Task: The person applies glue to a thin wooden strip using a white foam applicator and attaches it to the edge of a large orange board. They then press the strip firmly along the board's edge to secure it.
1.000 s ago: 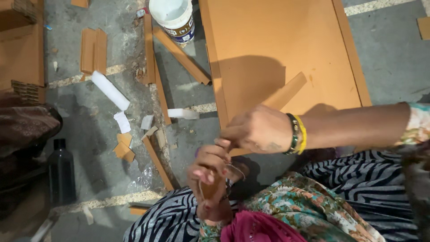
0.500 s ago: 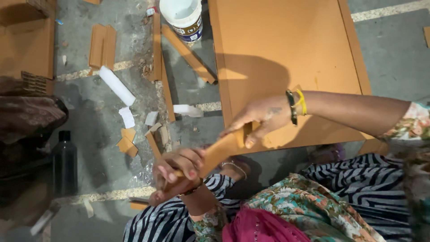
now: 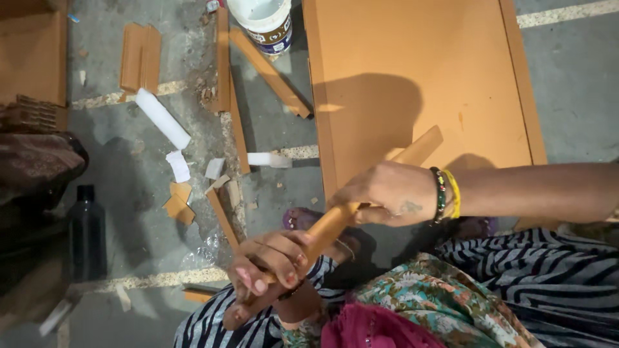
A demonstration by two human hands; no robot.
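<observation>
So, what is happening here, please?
A person sitting on the concrete floor holds a long brown cardboard strip with both hands. The right hand grips it near the middle; the left hand holds its lower end, above the lap. The strip slants up over a big brown board that lies flat on the floor. Around it lie more strips, small scraps, a white roll, a white tub and a dark bottle.
</observation>
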